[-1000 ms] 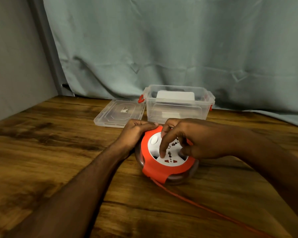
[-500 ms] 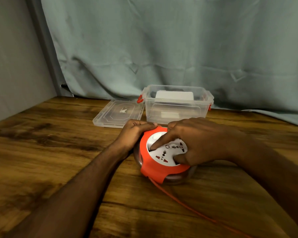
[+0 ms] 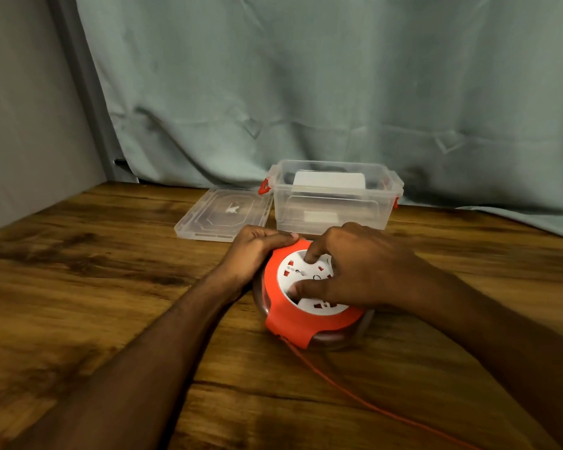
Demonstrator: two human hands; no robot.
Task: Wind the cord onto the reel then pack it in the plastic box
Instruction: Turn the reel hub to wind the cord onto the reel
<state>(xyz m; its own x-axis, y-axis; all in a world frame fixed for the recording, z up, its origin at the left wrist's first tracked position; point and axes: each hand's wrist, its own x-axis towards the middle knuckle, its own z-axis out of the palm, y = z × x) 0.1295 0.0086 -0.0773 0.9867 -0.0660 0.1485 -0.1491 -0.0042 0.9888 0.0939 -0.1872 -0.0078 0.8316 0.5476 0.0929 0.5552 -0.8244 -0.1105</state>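
Observation:
An orange cord reel (image 3: 293, 319) with a white socket face lies flat on the wooden table (image 3: 78, 287). My left hand (image 3: 257, 251) grips its far left rim. My right hand (image 3: 355, 267) rests on the white face, with a fingertip and the thumb pressed into it. A thin orange cord (image 3: 355, 397) runs out from under the reel's near edge toward the lower right and out of view. Behind the reel stands the clear plastic box (image 3: 335, 203) with red latches, open, with a white object inside.
The box's clear lid (image 3: 223, 214) lies flat to the left of the box. A grey-green curtain (image 3: 306, 92) hangs along the back of the table, and a grey wall (image 3: 20, 125) closes the left side.
The white face has turned under my right hand, whose fingers have shifted around it. The loose cord on the table has drawn in toward the reel. My left hand has stayed put.

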